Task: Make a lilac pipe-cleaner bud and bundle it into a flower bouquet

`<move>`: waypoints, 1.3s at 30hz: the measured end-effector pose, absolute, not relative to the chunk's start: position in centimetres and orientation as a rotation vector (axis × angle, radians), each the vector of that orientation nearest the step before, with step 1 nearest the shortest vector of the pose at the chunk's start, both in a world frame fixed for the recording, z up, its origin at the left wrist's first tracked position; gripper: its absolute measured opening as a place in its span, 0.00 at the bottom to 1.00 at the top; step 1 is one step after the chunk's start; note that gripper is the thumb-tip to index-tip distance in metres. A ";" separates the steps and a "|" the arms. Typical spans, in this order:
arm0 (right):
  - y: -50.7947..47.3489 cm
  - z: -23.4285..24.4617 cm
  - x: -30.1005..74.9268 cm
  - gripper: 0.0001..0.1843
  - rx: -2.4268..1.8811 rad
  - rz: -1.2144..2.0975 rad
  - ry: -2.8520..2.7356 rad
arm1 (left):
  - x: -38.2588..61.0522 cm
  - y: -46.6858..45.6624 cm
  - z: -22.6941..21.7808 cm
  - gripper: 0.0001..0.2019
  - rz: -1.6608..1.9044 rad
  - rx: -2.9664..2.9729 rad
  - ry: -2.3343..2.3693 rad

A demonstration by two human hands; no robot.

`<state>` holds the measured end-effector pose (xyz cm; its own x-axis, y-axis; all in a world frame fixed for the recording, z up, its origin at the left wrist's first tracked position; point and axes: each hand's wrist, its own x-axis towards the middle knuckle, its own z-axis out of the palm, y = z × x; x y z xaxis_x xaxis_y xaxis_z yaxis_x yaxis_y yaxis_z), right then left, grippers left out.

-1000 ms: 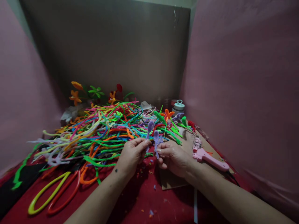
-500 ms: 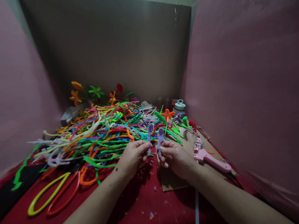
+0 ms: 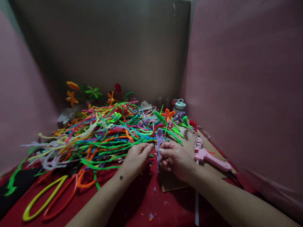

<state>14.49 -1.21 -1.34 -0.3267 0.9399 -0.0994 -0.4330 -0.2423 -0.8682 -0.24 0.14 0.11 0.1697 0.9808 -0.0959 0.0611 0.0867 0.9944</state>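
A purple pipe-cleaner petal [image 3: 159,136], spoon-shaped with a long stem hanging down, stands upright in my right hand [image 3: 176,157], pinched between thumb and fingers. A second petal may lie against it; I cannot make them apart. Just left of the stem is my left hand [image 3: 139,157], its thumb and forefinger closed together. Whatever that pinch holds, if anything, is hidden. Behind my left hand spreads a big heap of coloured pipe cleaners [image 3: 111,135]. Beneath my right hand lies a piece of cardboard [image 3: 172,184].
A pink glue gun [image 3: 214,160] rests on the cardboard to the right, its glue stick pointing toward me. Scissors with yellow and red handles [image 3: 44,197] lie at the left. Finished pipe-cleaner flowers [image 3: 168,115] and a lidded bottle [image 3: 180,105] stand farther back. Scraps dot the red cloth [image 3: 132,208].
Two purple petals were held apart, one in each hand. Now just one petal shape shows, in my right hand, and none is visible in my left. The view has shifted slightly.
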 end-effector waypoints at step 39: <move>-5.8 2.6 22.0 0.14 -0.938 1.165 -1.104 | -1.1 0.0 0.4 0.09 1.062 0.929 0.830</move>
<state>21.96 -5.81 2.59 0.0430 0.9856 0.1636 -0.2162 0.1691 -0.9616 -1.07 0.01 0.36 0.2768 0.9542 -0.1135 -0.3408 0.2080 0.9168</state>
